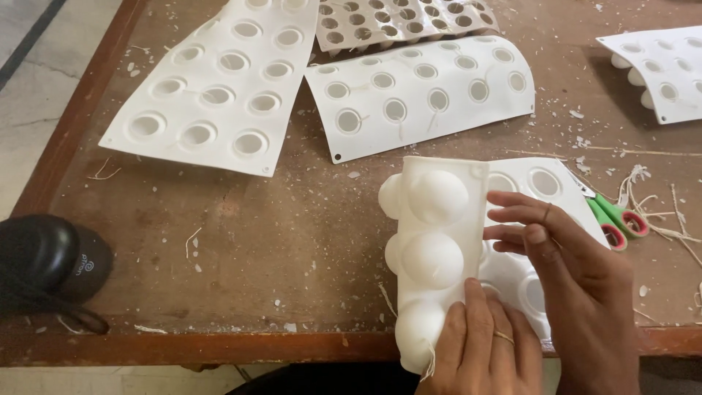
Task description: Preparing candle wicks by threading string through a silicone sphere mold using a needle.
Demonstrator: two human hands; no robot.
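A white silicone mould (439, 241) lies at the table's front edge, its left part folded over so three round domes face up. My left hand (479, 347), with a ring on one finger, grips the folded flap at its lower right corner, thumb on top. My right hand (567, 252) rests on the flat part of the mould, where round cavities (545, 181) show. Its fingertips touch the flap's right edge, and its thumb is hidden.
Two more white moulds (219, 80) (420, 95) and a beige one (402, 22) lie at the back, another white one (662, 69) at the far right. Green-handled scissors (614, 219) lie right of my hands. A black cap (47, 260) sits at the left. Wax crumbs and wick scraps litter the wooden table (256, 241).
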